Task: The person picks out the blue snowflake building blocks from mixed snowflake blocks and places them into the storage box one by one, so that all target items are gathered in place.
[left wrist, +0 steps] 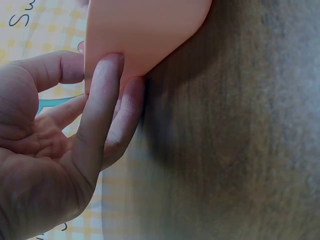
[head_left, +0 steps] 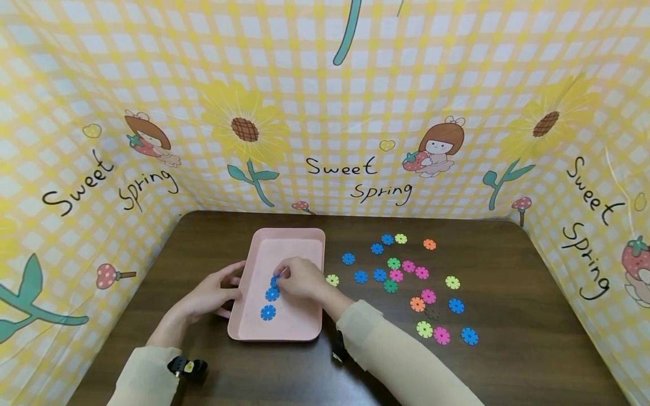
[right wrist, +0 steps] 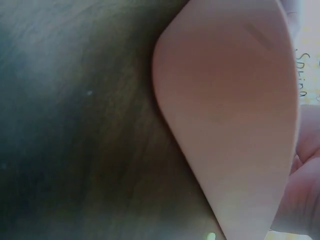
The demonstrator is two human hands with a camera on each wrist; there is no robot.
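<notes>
I'm watching the person's right hand (head_left: pixel 303 277) reaching into the pink tray (head_left: pixel 304 327) from about four o'clock, its fingertips drawn together and pinching a small blue disc (head_left: pixel 275 282) near the tray's middle. Fingers are partly covering that disc, so I'm not able to tell whether it is touching the tray floor. A second blue disc (head_left: pixel 272 294) is lying just beside it toward six o'clock, and a third blue disc (head_left: pixel 268 312) is lying a little apart, farther along between six and seven. The left hand (head_left: pixel 210 292) is resting at the tray's nine o'clock side — fingers spreading and mostly straight, touching the outer wall without gripping anything I'm seeing. My right wrist view is showing mainly the tray's outer wall, so I'm reading that pinch from the head view. Toward three o'clock, a yellow-green disc (head_left: pixel 332 280) is lying just beside the tray on the dark wooden table (head_left: pixel 513 361); beyond it, blue, pink, green, orange and yellow-green pieces are scattering outward, with a dark disc (head_left: pixel 433 312) blending into the wood. At twelve o'clock, a yellow checked cloth (head_left: pixel 294 73) is hanging behind everything.
</notes>
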